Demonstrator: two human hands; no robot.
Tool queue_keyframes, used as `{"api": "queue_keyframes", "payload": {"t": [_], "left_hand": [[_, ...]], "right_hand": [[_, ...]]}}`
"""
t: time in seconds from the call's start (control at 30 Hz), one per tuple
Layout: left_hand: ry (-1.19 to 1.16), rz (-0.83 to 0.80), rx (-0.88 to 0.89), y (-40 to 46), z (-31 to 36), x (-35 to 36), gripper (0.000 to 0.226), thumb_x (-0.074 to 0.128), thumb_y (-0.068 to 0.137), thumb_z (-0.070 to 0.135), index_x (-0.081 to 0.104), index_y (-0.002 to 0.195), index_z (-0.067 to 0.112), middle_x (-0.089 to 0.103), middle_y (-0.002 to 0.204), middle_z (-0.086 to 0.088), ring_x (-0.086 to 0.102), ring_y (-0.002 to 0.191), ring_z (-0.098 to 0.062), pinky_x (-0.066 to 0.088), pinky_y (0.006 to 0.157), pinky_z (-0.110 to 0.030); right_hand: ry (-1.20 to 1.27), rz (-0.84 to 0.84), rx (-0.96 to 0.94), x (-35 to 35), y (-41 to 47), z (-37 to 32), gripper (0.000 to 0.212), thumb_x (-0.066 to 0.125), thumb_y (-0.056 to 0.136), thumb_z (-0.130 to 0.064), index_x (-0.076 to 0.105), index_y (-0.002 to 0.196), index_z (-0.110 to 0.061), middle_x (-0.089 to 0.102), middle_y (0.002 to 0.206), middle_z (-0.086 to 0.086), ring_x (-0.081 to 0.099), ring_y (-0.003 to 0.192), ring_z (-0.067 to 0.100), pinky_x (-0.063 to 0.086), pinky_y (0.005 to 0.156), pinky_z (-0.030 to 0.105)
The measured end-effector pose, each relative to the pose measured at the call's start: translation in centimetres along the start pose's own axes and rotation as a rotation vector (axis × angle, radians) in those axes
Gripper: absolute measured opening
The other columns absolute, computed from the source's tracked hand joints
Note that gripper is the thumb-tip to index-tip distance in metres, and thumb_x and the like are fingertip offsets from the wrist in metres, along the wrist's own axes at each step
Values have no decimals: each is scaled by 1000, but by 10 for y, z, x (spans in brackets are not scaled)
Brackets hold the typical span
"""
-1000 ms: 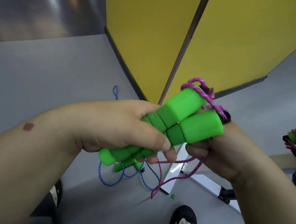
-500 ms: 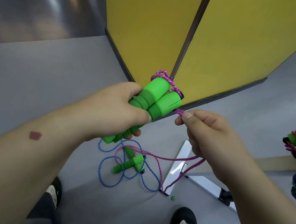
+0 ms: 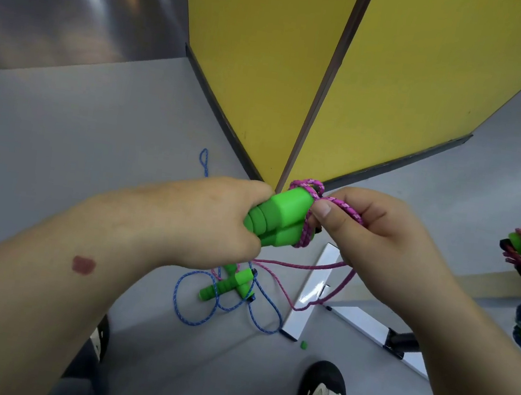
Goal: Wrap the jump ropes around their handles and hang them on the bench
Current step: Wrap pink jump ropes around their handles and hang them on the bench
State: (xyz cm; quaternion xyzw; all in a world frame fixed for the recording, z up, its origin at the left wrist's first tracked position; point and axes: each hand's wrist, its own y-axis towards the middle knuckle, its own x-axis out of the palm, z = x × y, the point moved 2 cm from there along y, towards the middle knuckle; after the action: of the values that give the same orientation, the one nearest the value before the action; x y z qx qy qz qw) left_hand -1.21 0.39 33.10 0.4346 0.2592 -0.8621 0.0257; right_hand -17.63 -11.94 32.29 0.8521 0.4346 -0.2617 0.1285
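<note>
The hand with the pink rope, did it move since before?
Yes. The right hand came up and left to the green handles, closer to the yellow wall's dark seam.

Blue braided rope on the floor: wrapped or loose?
Loose. The blue braided rope sprawls in open loops on the grey floor around its green handles.

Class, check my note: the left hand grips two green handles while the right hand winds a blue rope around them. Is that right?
Not quite. The head view shows the left hand gripping the green handles, but the right hand winds a pink rope; the blue rope lies on the floor.
</note>
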Motion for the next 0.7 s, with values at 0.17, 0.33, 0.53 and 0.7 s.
{"api": "queue_keyframes", "payload": {"t": [0.17,0.33,0.53,0.7], "left_hand": [[78,-119,7,-3,1,3,14,62,85,23,55,93,31,64,79,4,65,74,-18,50,64,-35],[-26,-309,23,-9,2,1,22,66,83,24,62,97,41,77,77,4,74,73,-19,50,51,-26],[-368,-434,167,-12,2,-5,22,72,91,6,69,99,27,74,71,6,71,63,-10,53,53,-24],[-548,-496,285,-14,3,-6,30,73,88,-8,71,104,17,78,90,0,76,77,-22,60,64,-35]], "right_hand": [[65,9,-17,2,1,-1,30,72,87,-33,68,69,-9,45,54,-4,39,51,5,31,49,13],[243,-36,5,2,4,-1,43,86,72,-36,65,70,1,51,60,23,46,51,14,39,49,22],[697,-156,160,3,4,8,42,87,60,-50,61,62,-17,48,51,2,37,47,16,26,53,31],[978,-216,329,6,5,10,28,65,85,-31,51,71,-10,58,54,2,59,50,21,56,57,32]]}}
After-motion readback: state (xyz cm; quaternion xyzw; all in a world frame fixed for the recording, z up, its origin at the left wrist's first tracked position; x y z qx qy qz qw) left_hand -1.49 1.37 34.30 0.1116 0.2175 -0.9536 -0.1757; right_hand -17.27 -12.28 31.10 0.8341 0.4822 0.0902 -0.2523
